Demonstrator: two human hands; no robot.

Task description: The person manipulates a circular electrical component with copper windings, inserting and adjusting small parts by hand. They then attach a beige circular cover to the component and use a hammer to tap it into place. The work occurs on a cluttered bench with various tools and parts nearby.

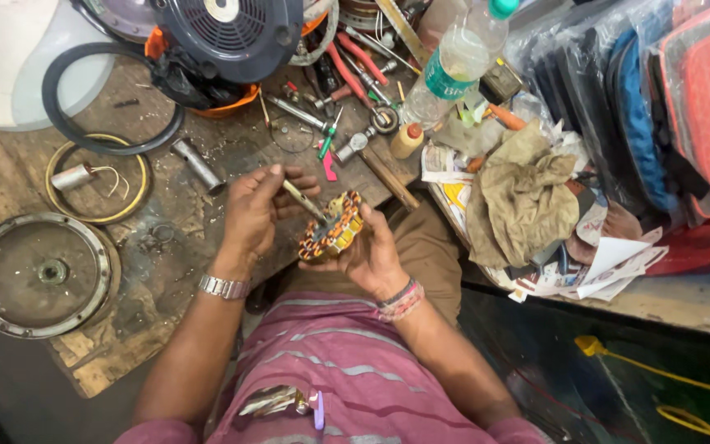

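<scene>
Worktop (166, 271): cluttered with tools; I worked just off its near edge, over my lap.
Stator (332, 228): copper-wound ring, tilted toward me so the coils showed.
Left hand (258, 207): fingers pinched around a thin tool (304, 201), tip at the windings.
Right hand (369, 255): cupped beneath, gripping the stator steady.

Right hand (367, 255) cradles stator (332, 228); left hand (258, 205) probes.

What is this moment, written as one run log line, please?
left hand: holds thin tool | right hand: holds wound stator | tool tip: at stator | place: above cluttered wooden workbench
</scene>
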